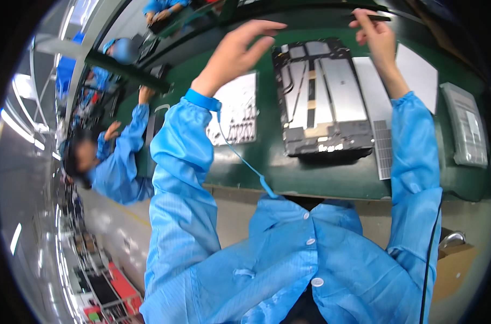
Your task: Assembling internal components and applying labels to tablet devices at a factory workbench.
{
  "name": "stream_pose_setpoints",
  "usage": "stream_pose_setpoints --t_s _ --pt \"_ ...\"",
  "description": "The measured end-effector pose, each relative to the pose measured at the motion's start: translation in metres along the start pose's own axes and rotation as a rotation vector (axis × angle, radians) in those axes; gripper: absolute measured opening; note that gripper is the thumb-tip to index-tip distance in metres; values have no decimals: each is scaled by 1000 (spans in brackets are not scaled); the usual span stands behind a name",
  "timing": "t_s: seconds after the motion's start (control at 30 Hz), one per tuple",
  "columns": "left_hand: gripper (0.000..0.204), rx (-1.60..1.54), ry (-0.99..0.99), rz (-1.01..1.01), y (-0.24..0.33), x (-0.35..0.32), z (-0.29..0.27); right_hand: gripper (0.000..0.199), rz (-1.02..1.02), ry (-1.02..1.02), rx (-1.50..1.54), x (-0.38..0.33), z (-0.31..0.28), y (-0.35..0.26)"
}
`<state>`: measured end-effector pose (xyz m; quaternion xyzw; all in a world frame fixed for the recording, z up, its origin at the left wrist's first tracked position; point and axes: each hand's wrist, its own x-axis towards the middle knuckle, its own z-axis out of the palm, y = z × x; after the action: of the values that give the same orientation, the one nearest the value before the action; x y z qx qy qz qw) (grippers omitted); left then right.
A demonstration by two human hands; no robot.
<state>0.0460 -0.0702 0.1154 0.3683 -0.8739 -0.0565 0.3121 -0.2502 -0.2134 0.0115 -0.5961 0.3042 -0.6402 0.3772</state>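
Observation:
An opened flat device [324,97] with silver panels and dark cables lies on the green bench [310,175] in front of me. My left hand [240,51] hovers above its far left corner, fingers spread, holding nothing. A blue strap with a coiled cord circles that wrist. My right hand [376,33] is raised beyond the device's far right corner, pinching a thin dark strip [372,18] that lies along the back of the bench.
A white tray of small dark parts [240,110] sits left of the device. White sheets [415,75] and a grey gridded pad [383,148] lie to the right, then a grey bagged item [466,124]. A co-worker in blue [115,156] works at the left.

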Motion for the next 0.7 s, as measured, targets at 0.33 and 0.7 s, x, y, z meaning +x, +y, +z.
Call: stream_pose_setpoints --t_s 0.33,0.7 --pt "10 124 -108 -519 12 -177 20 31 1 -141 13 -12 21 -30" --pt "16 206 -374 -213 -34 -175 9 29 -73 -241 -25 -32 38 -70"
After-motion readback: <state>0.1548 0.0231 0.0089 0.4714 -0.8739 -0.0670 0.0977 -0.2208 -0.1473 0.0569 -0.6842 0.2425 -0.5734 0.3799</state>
